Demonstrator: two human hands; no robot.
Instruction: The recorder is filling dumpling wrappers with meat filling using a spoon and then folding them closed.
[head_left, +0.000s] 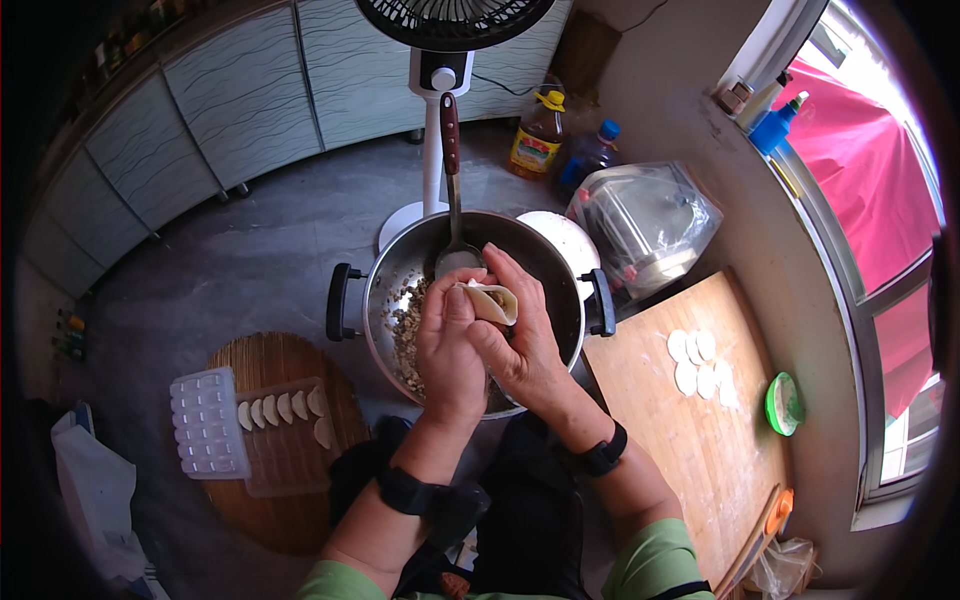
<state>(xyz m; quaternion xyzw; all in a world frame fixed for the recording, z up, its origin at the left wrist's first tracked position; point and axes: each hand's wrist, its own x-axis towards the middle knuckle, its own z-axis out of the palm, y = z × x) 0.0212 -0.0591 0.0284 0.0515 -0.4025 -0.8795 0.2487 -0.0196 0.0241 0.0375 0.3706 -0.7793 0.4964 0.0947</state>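
Both hands meet over a steel pot (375, 352) with black handles. My left hand (454, 345) holds a partly folded dumpling wrapper (493, 304), its thumb on the near edge; filling shows through the gap. Against the wrapper's right side lie the fingers of my right hand (525, 337). Below them, minced filling (407, 337) coats the left part of the pot. A metal ladle (452, 187) with a dark red handle leans in the pot. At lower left, folded dumplings (283, 409) lie in a clear plastic tray (289, 469). Round wrappers (703, 364) rest on a wooden board (645, 352).
A white fan (433, 150) stands behind the pot. Oil bottles (536, 142) and a plastic-wrapped container (649, 225) stand at the back right. The dumpling tray and a white lidded tray (210, 424) sit on a round wooden stool (255, 517). A green bowl (784, 403) is at the board's right edge.
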